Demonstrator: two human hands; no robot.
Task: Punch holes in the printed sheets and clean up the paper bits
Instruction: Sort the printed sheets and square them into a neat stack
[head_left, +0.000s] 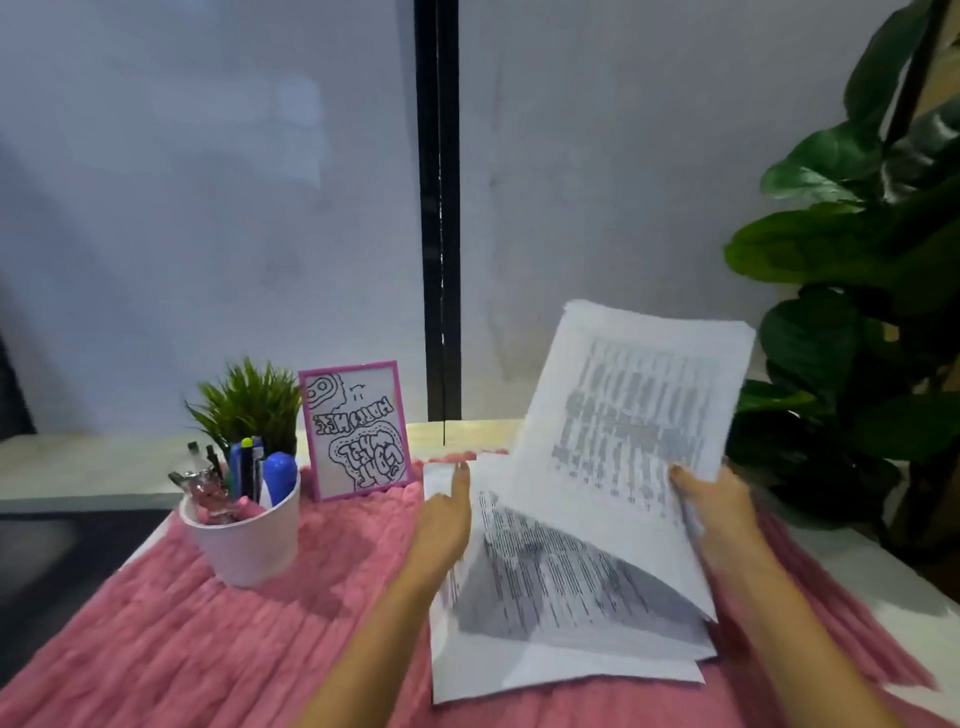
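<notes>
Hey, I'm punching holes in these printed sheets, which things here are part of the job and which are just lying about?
Job: lifted printed sheets, held by the right hand; stack of printed sheets, under the left hand. No hole punch shows.
Lying about: white cup of pens, small grass plant, pink-framed drawing, pink fuzzy cloth, big leafy plant.

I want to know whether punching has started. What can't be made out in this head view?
Print on the lifted sheets, head view: motion blur.
Any punched holes in them or the stack: blur; the left hand covers part of its left edge.
Fingers of the right hand: hidden behind the lifted sheets.
Items in the white cup: small, blurred.
</notes>
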